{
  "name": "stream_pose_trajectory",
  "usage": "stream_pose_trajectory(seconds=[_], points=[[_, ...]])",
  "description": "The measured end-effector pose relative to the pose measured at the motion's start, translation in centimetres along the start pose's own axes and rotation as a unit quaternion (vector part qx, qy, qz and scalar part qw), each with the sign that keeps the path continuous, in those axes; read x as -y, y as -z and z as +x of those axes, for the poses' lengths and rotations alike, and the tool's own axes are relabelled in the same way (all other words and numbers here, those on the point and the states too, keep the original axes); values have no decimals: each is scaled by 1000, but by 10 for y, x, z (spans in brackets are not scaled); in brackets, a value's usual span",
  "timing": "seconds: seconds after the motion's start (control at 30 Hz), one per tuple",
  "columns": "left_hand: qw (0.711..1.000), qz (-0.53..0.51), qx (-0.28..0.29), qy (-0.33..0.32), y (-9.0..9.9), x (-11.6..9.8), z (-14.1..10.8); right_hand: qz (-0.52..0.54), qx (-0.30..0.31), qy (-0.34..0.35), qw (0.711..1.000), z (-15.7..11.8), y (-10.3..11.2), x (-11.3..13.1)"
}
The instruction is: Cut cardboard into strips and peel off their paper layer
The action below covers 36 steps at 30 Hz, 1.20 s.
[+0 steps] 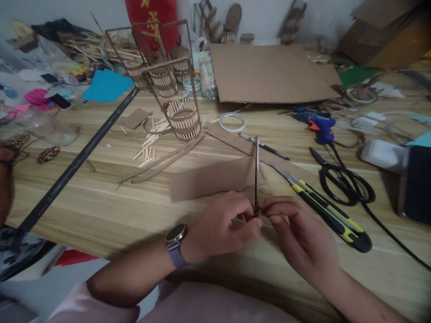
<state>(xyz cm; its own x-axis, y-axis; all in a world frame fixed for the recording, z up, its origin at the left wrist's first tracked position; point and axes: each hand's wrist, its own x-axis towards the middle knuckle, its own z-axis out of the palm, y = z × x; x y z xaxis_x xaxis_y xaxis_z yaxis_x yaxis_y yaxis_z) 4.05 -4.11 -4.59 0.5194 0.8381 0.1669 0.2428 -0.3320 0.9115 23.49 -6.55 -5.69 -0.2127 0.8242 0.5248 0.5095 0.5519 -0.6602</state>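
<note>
Edge-on to me stands a thin cardboard piece (256, 179), its lower end at my fingertips. My left hand (229, 222), with a watch on the wrist, pinches that lower end between thumb and fingers. From the other side, my right hand (303, 237) has thumb and fingertips pressed together at the same corner; the exact contact is too small to make out. Just beyond lies a flat cardboard rectangle (208, 178). A yellow-and-black utility knife (326, 211) rests to the right of my right hand, beside black-handled scissors (343, 181).
A small basket of sticks and cardboard (183, 119) with a tall handle stands ahead, near loose sticks (151, 141). A roll of tape (232, 121), a pen (266, 147), a blue glue gun (321, 128) and a large cardboard sheet (269, 74) lie further back. At left, another person's arm (6, 184) shows.
</note>
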Motion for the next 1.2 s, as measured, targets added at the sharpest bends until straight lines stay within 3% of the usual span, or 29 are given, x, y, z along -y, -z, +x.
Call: stream_pose_trajectory(seconds=[0.17,0.33,0.47,0.83,1.2], points=[[989,-66,47,123,0,1,3,-83,14,47,995,-2,1,-3],[978,-127,72,148,-6,7,2,-167,-2,106,980,-1,0,-4],[962,-195,75,176,-11,10,0,-179,1,112,977,-4,-2,-4],[957,-193,87,200,-13,11,0,-166,16,63,984,-3,2,-6],[970,-115,119,179,-7,7,-1,-78,-23,-61,995,-3,5,-11]])
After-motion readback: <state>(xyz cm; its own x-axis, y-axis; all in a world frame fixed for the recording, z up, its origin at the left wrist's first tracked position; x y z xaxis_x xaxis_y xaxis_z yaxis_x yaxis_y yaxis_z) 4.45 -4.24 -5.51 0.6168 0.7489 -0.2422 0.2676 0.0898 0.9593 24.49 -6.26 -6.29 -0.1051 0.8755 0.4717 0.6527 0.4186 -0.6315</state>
